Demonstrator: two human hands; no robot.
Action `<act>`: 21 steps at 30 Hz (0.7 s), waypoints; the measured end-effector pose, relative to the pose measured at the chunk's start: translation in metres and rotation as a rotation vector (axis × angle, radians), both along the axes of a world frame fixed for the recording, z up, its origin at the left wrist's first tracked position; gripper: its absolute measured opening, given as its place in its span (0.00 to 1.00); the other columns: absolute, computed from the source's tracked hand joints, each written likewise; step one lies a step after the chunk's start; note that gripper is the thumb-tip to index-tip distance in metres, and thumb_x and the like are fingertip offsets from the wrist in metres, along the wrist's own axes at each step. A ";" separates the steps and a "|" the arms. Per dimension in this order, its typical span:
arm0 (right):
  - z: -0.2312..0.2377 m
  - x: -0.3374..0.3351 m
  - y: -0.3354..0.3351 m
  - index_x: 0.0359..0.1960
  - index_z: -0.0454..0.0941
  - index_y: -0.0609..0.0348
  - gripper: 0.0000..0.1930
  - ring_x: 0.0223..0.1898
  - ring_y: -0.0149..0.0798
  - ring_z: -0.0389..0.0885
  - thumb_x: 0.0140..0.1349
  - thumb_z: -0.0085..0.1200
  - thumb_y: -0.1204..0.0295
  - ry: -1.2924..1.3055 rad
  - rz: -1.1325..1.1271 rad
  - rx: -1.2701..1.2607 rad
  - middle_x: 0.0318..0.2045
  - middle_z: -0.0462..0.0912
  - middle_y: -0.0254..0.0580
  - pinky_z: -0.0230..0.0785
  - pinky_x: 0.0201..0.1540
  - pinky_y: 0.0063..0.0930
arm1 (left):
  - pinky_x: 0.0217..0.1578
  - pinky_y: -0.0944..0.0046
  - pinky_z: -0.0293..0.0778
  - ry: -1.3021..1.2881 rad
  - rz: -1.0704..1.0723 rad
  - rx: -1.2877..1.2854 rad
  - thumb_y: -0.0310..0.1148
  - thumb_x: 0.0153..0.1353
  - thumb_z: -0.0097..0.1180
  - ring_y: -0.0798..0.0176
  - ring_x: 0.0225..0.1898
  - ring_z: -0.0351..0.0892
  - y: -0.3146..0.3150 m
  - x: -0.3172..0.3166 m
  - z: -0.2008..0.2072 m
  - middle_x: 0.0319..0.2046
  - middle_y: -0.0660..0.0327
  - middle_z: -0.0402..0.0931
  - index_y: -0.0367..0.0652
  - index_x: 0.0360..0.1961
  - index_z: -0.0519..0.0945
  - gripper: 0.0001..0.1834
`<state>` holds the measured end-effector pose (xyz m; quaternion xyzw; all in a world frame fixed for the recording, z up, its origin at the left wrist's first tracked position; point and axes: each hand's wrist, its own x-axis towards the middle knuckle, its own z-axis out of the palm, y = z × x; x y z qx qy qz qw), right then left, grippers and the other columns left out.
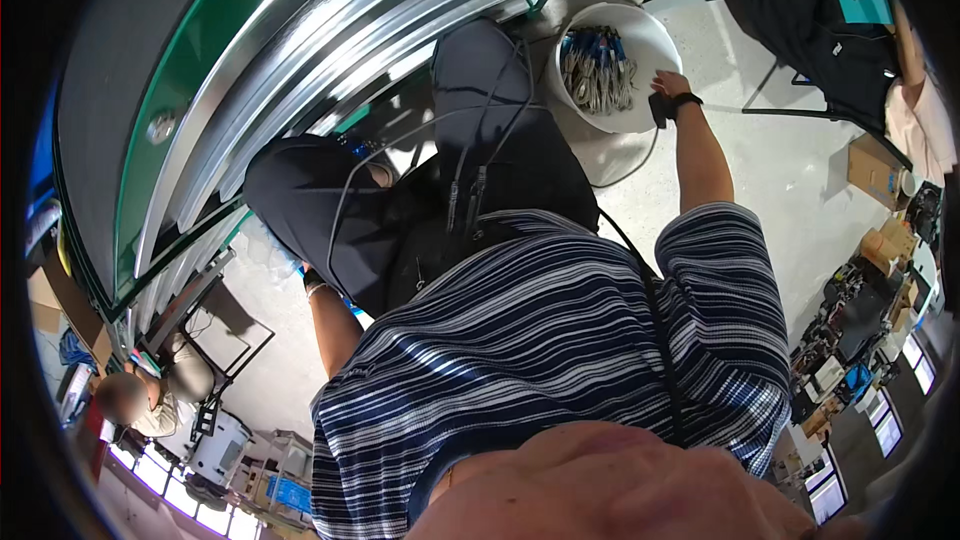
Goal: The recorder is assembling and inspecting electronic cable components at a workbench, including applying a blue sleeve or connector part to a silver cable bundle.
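I look down my own body: a striped shirt and dark trousers with black cables running over my lap. My right hand point(667, 87), with a black band on its wrist, reaches out to the rim of a white bucket point(652, 40), fingers curled over its edge. Inside the bucket lies a bundle of metal parts with blue ends point(597, 68). My left arm runs down beside my left thigh. My left hand point(306, 272) is mostly hidden behind that thigh, so its fingers do not show.
A long green-edged bench with shiny metal rails point(300, 50) curves across the upper left. Another person point(130, 398) sits at the lower left near a white drum point(216, 446). Cardboard boxes point(873, 170) and a cluttered workbench point(850, 330) line the right. The floor is pale concrete.
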<state>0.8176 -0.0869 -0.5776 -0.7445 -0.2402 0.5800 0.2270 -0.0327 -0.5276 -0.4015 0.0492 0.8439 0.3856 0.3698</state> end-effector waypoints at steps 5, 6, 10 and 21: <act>-0.047 -0.066 0.011 0.55 0.73 0.71 0.34 0.37 0.45 0.84 0.55 0.64 0.55 -0.196 0.641 -0.018 0.40 0.83 0.52 0.79 0.42 0.34 | 0.34 0.67 0.75 -0.019 0.054 -0.149 0.38 0.61 0.57 0.64 0.37 0.79 -0.048 0.028 0.034 0.39 0.57 0.81 0.38 0.51 0.80 0.20; -0.048 -0.073 0.010 0.57 0.72 0.71 0.40 0.41 0.47 0.84 0.51 0.66 0.50 -0.410 0.687 -0.027 0.42 0.82 0.54 0.77 0.47 0.36 | 0.34 0.67 0.75 -0.025 0.059 -0.183 0.38 0.61 0.57 0.65 0.37 0.79 -0.055 0.032 0.040 0.39 0.57 0.81 0.38 0.51 0.80 0.20; -0.044 -0.079 0.001 0.63 0.64 0.71 0.55 0.55 0.51 0.77 0.41 0.69 0.41 -0.673 0.742 -0.166 0.53 0.77 0.59 0.69 0.59 0.37 | 0.34 0.68 0.74 -0.028 0.096 -0.293 0.37 0.62 0.57 0.65 0.36 0.78 -0.073 0.049 0.072 0.39 0.58 0.81 0.39 0.51 0.80 0.19; -0.027 -0.121 0.003 0.68 0.54 0.68 0.56 0.65 0.46 0.69 0.43 0.72 0.50 -0.720 0.405 -0.580 0.62 0.71 0.55 0.63 0.66 0.43 | 0.34 0.68 0.74 0.014 0.124 -0.370 0.36 0.62 0.56 0.66 0.35 0.78 -0.062 0.067 0.133 0.38 0.59 0.81 0.39 0.50 0.80 0.17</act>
